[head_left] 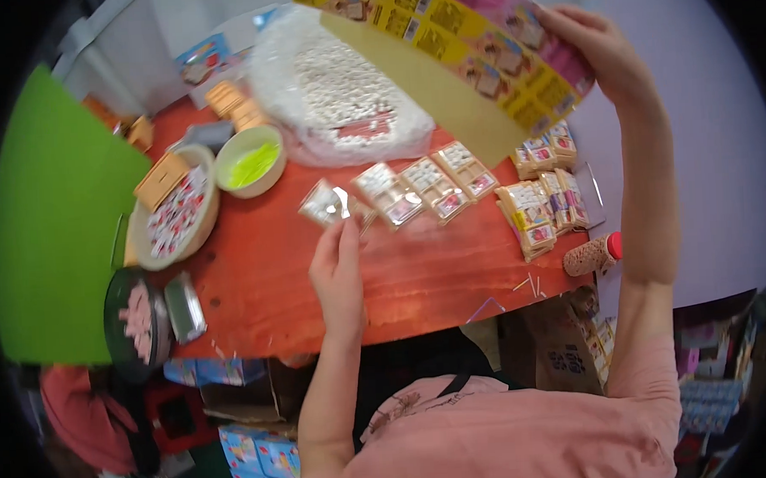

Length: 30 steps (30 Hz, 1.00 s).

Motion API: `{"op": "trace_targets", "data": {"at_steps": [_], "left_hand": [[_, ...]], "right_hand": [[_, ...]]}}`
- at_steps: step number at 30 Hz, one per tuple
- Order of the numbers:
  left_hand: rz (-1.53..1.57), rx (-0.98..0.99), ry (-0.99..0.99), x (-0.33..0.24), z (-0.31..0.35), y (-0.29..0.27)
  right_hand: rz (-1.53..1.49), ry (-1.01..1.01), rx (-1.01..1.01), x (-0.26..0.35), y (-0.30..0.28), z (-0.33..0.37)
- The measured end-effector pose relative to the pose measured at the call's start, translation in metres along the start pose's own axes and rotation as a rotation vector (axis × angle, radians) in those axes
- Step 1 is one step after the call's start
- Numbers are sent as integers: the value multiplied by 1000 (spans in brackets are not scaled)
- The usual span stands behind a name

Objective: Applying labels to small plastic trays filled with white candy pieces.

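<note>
Head view: the right hand (592, 46) has its fingers pinching the right edge of a printed sheet (477, 51) above the desk (402, 289); it looks light and bendy, likely creasing unless held by its border. The left hand (336, 267) seems to pinch the near edge of a small tray (322, 202), probably light, stiff, slippery on its glossy face, so best gripped by the rim

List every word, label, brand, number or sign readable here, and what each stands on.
No text is quoted; print shows on:
Yellow-and-pink rectangular sheet in the right hand: repeated lettering and barcodes, too small and blurred.
Tan rectangular packs stacked at right: labels too small.
Blue rectangular cartons below the red table: too blurred.
Brown cardboard box: dark marks, not clear.
Blue flat packet at the back: too blurred.
</note>
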<state>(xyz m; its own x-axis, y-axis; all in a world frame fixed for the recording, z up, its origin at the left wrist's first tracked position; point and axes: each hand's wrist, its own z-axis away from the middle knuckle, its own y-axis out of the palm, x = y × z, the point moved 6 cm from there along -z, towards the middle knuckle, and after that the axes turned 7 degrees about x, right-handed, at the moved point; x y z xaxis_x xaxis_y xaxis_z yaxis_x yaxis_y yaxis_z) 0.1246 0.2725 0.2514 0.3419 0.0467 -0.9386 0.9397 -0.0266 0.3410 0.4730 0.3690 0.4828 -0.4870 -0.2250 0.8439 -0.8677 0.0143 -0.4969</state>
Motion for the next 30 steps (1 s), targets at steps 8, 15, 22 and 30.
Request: {"op": "trace_targets", "data": {"at_steps": [8,15,22,30], "left_hand": [[174,54,215,-79,48,-2],[743,168,61,-84,85,-26],[1085,-350,-348,-49,137,-95],[625,-79,48,-32,142,-136]], "right_hand": [[-443,-33,93,6,129,139],[-312,-304,212,53,255,245],[-320,-416,266,10,298,238],[-953,115,516,-39,351,204]]}}
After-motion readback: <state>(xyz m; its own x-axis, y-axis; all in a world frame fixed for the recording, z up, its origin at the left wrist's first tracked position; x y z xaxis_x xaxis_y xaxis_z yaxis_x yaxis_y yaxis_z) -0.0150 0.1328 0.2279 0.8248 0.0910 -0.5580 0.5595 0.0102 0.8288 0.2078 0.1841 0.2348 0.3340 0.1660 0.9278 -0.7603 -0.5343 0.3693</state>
